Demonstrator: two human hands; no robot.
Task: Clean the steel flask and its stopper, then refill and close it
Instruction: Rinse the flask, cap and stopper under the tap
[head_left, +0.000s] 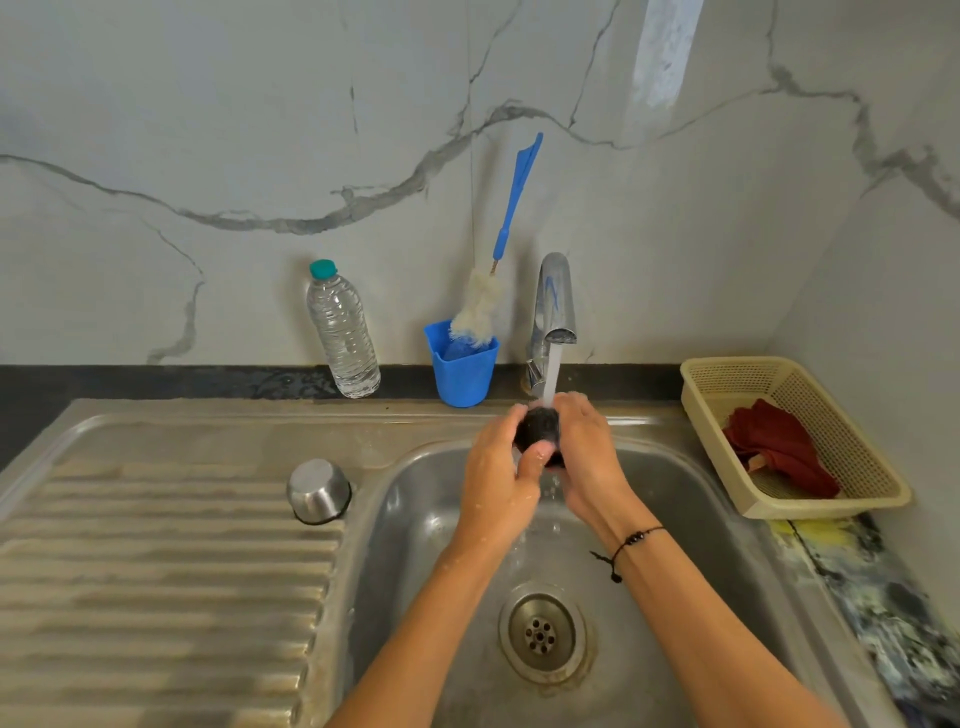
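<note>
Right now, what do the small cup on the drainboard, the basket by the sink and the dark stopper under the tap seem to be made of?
The small cup, upside down on the drainboard: brushed steel, from its grey sheen and soft highlights. The basket: cream plastic, judging by its moulded mesh walls. The stopper, held in both hands under the running water: black, probably plastic or rubber; it is too covered to tell.

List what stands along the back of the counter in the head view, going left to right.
Water bottle → blue cup holding the bottle brush → tap → basket with a red cloth.
</note>
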